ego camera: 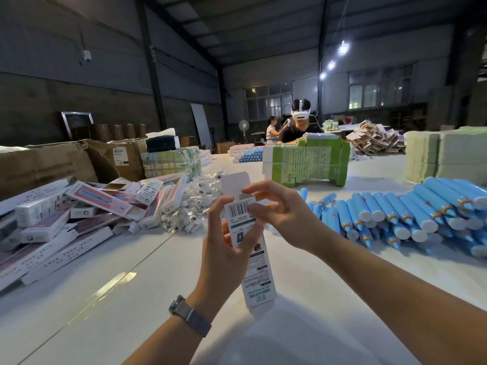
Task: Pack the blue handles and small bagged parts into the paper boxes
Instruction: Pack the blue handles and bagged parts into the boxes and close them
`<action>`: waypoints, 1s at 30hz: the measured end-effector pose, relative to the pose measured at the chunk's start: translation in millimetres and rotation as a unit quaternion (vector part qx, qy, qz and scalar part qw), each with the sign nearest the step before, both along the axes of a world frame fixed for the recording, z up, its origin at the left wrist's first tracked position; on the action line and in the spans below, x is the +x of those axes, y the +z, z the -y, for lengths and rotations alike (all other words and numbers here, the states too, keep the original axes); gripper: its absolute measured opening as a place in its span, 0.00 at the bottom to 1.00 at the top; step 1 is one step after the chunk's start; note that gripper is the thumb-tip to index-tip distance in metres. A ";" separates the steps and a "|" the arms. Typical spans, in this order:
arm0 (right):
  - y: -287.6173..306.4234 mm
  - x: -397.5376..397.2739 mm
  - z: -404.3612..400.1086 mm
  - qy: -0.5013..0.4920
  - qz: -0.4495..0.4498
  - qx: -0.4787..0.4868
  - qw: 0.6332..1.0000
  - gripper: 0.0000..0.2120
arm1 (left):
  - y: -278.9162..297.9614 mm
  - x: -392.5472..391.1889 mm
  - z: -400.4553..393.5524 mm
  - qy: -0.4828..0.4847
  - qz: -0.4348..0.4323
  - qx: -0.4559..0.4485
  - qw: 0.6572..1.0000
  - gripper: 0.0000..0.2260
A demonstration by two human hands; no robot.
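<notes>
Here, two hands [226,241], one paper box [250,246].

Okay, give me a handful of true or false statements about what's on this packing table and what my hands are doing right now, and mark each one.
1. The left hand grips the paper box. True.
2. The box's top flap is tucked shut. False: the flap stands open above the right hand, whose fingers touch the box's top end.
3. The blue handles lie heaped on the table to the right of the hands. True.
4. The packed boxes are piled on the right. False: they are piled on the left.
5. The small bagged parts sit beyond the hands, beside the packed boxes. True.
</notes>
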State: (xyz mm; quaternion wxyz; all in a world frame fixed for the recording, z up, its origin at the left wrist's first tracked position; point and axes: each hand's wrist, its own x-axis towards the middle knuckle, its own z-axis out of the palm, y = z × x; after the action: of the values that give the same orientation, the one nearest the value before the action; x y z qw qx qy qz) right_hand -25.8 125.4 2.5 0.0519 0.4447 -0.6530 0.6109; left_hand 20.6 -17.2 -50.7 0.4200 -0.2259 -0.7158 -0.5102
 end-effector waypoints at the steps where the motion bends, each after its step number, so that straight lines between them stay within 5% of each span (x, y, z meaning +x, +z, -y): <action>1: 0.3 0.4 0.2 0.001 -0.002 0.000 1.000 0.10 | 0.1 0.1 0.0 0.004 -0.005 -0.005 1.000 0.22; 16: 1.3 0.8 -1.8 0.021 -0.016 0.010 1.000 0.06 | 1.5 0.2 2.6 0.006 0.004 -0.016 1.000 0.24; 22: 3.1 -1.3 -1.1 0.001 -0.022 -0.008 1.000 0.03 | 1.6 0.9 7.0 -0.028 0.008 0.017 0.999 0.05; 30: 5.8 0.1 -4.9 -0.047 -0.064 0.012 0.997 0.04 | 11.4 6.4 6.6 -0.001 0.005 0.067 0.998 0.07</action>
State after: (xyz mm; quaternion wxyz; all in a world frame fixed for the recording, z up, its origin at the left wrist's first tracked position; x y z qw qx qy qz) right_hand -25.7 130.2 8.3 0.1171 0.4525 -0.6761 0.5696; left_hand 27.0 -23.8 -39.3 0.4302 -0.1959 -0.6817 -0.5584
